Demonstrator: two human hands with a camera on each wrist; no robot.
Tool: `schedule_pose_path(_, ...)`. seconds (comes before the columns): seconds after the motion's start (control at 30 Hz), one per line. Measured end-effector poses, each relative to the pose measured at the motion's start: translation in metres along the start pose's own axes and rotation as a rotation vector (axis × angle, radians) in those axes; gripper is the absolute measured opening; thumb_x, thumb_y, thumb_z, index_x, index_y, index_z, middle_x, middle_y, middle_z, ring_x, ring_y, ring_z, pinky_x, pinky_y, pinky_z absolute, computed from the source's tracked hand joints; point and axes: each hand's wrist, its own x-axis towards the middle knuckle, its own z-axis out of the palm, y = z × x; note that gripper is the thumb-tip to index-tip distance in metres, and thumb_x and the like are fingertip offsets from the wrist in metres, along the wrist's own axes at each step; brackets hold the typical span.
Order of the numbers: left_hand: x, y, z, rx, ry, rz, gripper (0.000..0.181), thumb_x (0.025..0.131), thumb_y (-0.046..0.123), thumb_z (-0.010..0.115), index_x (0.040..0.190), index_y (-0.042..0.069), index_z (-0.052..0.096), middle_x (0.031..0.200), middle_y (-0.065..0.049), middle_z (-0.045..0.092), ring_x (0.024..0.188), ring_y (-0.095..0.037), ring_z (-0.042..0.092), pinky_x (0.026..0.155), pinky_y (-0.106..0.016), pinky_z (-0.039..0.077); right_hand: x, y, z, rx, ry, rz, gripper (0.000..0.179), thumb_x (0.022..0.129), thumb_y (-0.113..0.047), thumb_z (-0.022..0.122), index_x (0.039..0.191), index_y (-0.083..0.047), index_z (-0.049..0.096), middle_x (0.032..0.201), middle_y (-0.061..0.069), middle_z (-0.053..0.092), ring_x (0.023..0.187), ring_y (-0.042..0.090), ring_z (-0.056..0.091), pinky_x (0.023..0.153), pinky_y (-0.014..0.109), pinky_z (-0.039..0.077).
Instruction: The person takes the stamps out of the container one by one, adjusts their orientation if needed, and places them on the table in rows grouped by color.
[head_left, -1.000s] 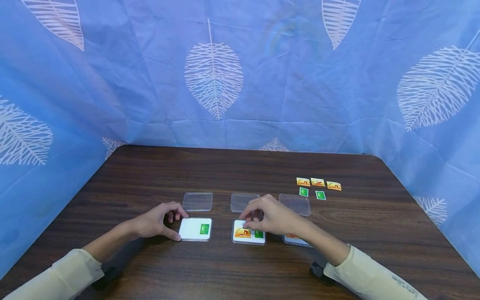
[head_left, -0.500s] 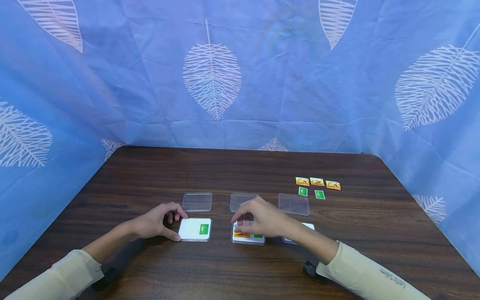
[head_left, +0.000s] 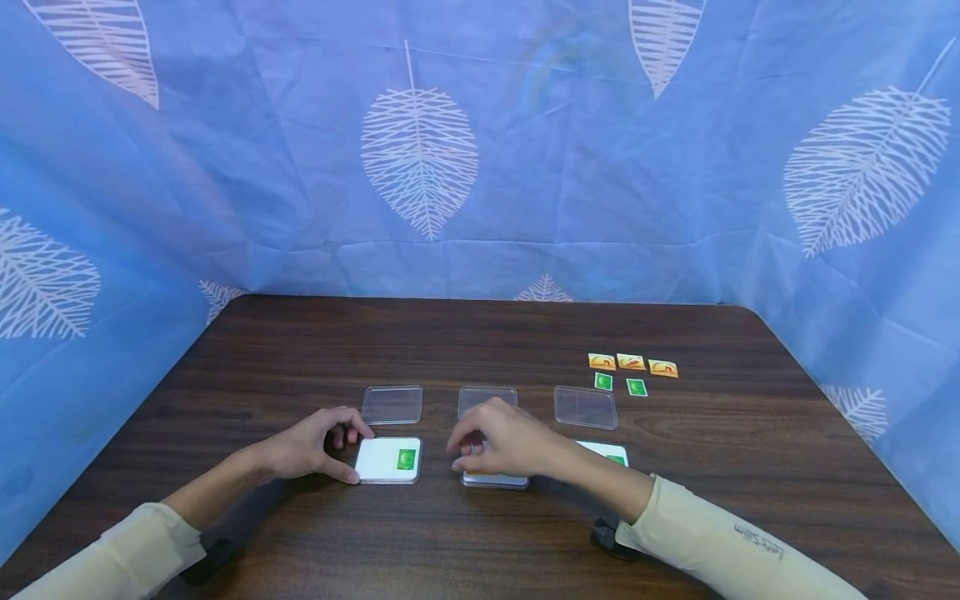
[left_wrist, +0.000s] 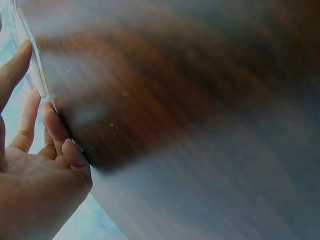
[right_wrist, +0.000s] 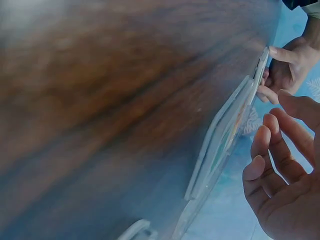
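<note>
My left hand [head_left: 315,446] holds the left end of a shallow clear case [head_left: 375,460] between thumb and forefinger, one at each corner. On the white card in that case lies a green stamp-like picture [head_left: 406,459]. My right hand [head_left: 506,442] hovers over the left part of the middle case [head_left: 497,481], hiding most of it and its pictures. In the right wrist view its fingers [right_wrist: 274,145] are loosely bent and apart, with nothing between them. A third case [head_left: 592,447], with a green picture [head_left: 617,459], is partly covered by the right forearm.
Behind the cases lie three clear lids, the left lid [head_left: 392,405], the middle lid [head_left: 480,398] and the right lid [head_left: 586,408]. Further right are three orange pictures [head_left: 632,362] and two green ones [head_left: 636,387]. A blue leaf-patterned cloth [head_left: 465,267] hangs behind the dark table [head_left: 360,333].
My right hand has moved left across the middle case, from above its orange picture to its left edge. More of the right case now shows. My left hand stays at its case.
</note>
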Motion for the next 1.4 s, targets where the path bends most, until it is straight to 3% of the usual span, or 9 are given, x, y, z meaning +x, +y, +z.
schedule_pose_path(0.8,0.001,-0.001,-0.001,0.018,-0.007,-0.026,0.042,0.082,0.007,0.087,0.117,-0.002,0.064,0.101,-0.008,0.049,0.088,-0.024,0.043,0.076,-0.030,0.036,0.040,-0.021,0.007,-0.043,-0.043,0.047,0.012,0.090,-0.011,0.082,0.100,-0.005,0.080,0.071,-0.009,0.057,0.060,-0.002,0.045,0.058,0.016,0.036)
schedule_pose_path(1.4,0.000,-0.002,-0.001,0.010,-0.006,0.033,0.042,0.083,0.006,0.086,0.116,-0.004,0.063,0.101,-0.008,0.049,0.086,-0.022,0.042,0.074,-0.031,0.036,0.051,-0.025,0.018,-0.169,-0.097,0.133,0.014,0.089,-0.023,0.085,0.089,-0.011,0.078,0.066,-0.012,0.050,0.058,-0.001,0.043,0.057,0.017,0.035)
